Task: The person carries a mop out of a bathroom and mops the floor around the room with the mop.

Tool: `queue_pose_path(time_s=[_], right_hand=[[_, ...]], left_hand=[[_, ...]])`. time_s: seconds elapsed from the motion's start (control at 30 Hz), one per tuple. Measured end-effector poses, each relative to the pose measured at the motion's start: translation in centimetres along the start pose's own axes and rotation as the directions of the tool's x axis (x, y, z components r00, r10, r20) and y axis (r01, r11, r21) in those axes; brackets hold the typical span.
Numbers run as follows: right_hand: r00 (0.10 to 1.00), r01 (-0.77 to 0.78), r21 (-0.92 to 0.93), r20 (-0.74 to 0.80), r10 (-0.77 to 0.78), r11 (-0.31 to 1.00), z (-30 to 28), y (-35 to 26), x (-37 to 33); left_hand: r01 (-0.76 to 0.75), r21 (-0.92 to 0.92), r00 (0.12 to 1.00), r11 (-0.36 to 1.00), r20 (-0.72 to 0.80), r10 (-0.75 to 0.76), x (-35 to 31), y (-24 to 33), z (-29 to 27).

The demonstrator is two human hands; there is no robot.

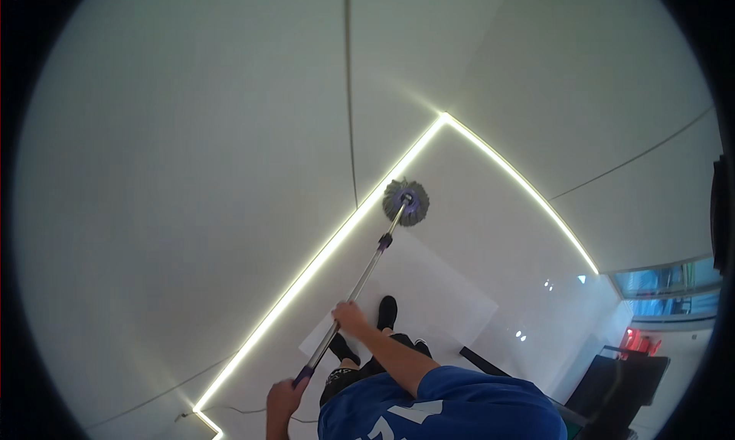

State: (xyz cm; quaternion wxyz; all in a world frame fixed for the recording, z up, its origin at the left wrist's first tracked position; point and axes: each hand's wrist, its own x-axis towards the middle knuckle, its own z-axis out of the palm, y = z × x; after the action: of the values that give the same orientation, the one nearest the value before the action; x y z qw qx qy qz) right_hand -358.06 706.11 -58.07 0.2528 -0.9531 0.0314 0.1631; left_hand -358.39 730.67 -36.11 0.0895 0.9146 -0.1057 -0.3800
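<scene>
Where the mop (pixel 366 272) runs up and to the right from both hands, its long axis slants from lower left to upper right across the white floor (pixel 475 233). Both hands close around the metal pole: the left hand (pixel 285 398) at the purple butt end, the right hand (pixel 350 315) higher up, so nearer the head. That round grey mop head (pixel 406 202) lies well apart from both grips, pressed on the floor just beside the glowing light strip (pixel 321 256) at the wall's foot, near the corner.
</scene>
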Motion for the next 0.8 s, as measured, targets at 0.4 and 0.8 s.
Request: queue_pose_path(time_s=[0.4, 0.8], right_hand=[[0.85, -0.352, 0.671, -0.064, 0.524, 0.653, -14.4, 22.4, -7.8], [0.79, -0.57, 0.596, 0.206, 0.578, 0.566, -6.0, 19.9, -13.2]], left_hand=[[-0.346, 0.019, 0.938, 0.938, 0.013, 0.346, 20.9, 33.0, 1.5], [-0.468, -0.138, 0.862, 0.873, 0.147, 0.485, 21.0, 28.1, 8.9]])
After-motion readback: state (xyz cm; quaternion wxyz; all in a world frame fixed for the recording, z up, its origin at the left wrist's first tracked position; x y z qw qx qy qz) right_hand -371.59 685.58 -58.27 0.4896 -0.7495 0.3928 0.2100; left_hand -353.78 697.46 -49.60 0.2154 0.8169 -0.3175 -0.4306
